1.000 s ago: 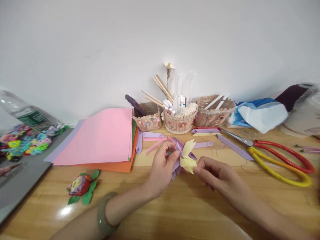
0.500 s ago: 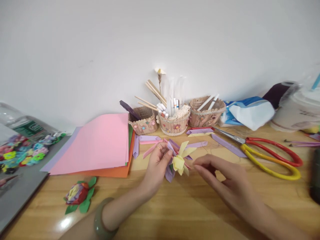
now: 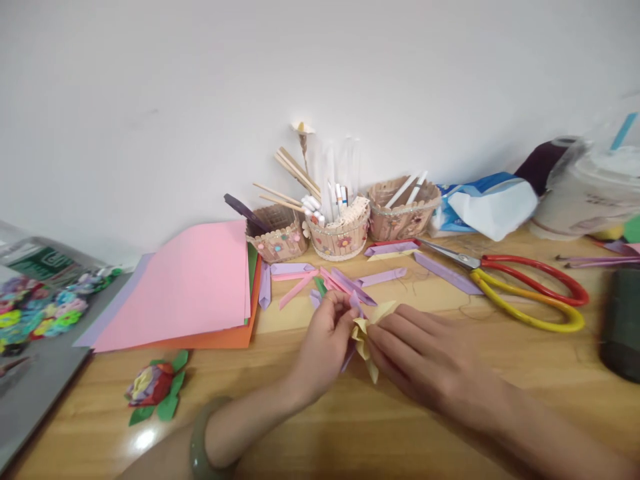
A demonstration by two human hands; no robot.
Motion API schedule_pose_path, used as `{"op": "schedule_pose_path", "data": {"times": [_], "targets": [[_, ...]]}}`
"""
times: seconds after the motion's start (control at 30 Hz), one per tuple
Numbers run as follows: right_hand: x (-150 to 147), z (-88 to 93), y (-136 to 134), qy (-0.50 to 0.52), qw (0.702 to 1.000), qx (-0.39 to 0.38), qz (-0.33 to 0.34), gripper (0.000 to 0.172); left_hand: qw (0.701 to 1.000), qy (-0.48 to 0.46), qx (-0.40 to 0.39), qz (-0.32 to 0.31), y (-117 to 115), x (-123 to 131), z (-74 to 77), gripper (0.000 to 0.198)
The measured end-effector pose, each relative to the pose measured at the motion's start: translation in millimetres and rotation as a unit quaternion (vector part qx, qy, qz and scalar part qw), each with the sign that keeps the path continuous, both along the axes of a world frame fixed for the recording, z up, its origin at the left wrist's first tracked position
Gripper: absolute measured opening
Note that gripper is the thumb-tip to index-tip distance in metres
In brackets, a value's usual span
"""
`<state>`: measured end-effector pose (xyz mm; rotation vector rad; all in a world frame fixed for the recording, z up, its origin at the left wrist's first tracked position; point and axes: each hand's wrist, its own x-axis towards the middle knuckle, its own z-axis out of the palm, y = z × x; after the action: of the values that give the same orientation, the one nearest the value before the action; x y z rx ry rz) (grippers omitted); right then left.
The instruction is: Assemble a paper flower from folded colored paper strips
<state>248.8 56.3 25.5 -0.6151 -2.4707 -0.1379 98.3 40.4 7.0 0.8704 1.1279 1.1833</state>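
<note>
Yellow-and-purple folded paper flower (image 3: 364, 331) sits between my two hands just above the wooden worktop (image 3: 320, 427), pinched from the left by my left hand's fingers (image 3: 336, 319) and from the right by my right hand's fingers (image 3: 387, 337). Beyond my fingers lie loose purple and pink folded paper strips (image 3: 345, 280), and well off to their right the red-and-yellow-handled scissors (image 3: 520, 293).

Left hand (image 3: 327, 333) and right hand (image 3: 425, 353) pinch a yellow-purple paper flower (image 3: 367, 327) over the table (image 3: 350, 427). Folded strips (image 3: 345, 280) lie just behind; pink paper (image 3: 190, 287) left, scissors (image 3: 520, 293) right. Finished flower (image 3: 150, 387) near left.
</note>
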Motion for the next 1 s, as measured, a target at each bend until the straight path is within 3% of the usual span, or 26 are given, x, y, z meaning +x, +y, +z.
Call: {"op": "schedule_pose_path", "data": {"times": [0.13, 0.27, 0.33, 0.47, 0.53, 0.6, 0.7, 0.83, 1.0], "targets": [[2.8, 4.0, 0.3, 0.088, 0.99, -0.107, 0.009, 0.009, 1.0, -0.013, 0.007, 0.016, 2.7, -3.3, -2.1, 0.019], [5.5, 6.3, 7.5, 0.228, 0.949, -0.185, -0.115, 0.007, 0.998, -0.026, 0.045, 0.04, 6.0, -9.0, -2.2, 0.022], [4.5, 3.7, 12.8, 0.245, 0.925, -0.247, -0.153, 0.015, 0.997, -0.032, 0.051, 0.038, 5.5, -9.6, -1.0, 0.021], [0.0, -3.8, 17.7, 0.228, 0.874, -0.42, -0.084, 0.027, 0.997, -0.061, 0.041, 0.028, 2.6, -9.3, 1.7, 0.022], [-1.0, -4.7, 15.9, 0.248, 0.886, -0.38, -0.096, 0.029, 0.997, -0.067, 0.035, 0.029, 1.6, -9.6, 2.6, 0.024], [-0.4, -2.2, 11.9, 0.269, 0.917, -0.27, -0.122, 0.025, 0.997, -0.061, 0.033, 0.026, 0.7, -10.0, 3.4, 0.025], [2.1, 5.7, 4.3, 0.246, 0.948, -0.179, -0.091, 0.021, 0.998, -0.014, 0.06, 0.011, -1.5, -10.2, 5.1, 0.022], [3.4, 12.4, -1.7, 0.182, 0.961, -0.202, -0.039, 0.018, 0.987, 0.093, 0.133, -0.006, -5.3, -10.5, 5.8, 0.013], [1.3, 11.3, 1.9, 0.202, 0.934, -0.286, -0.064, 0.011, 0.973, 0.135, 0.187, -0.003, -5.9, -12.8, 1.9, 0.009]]}}
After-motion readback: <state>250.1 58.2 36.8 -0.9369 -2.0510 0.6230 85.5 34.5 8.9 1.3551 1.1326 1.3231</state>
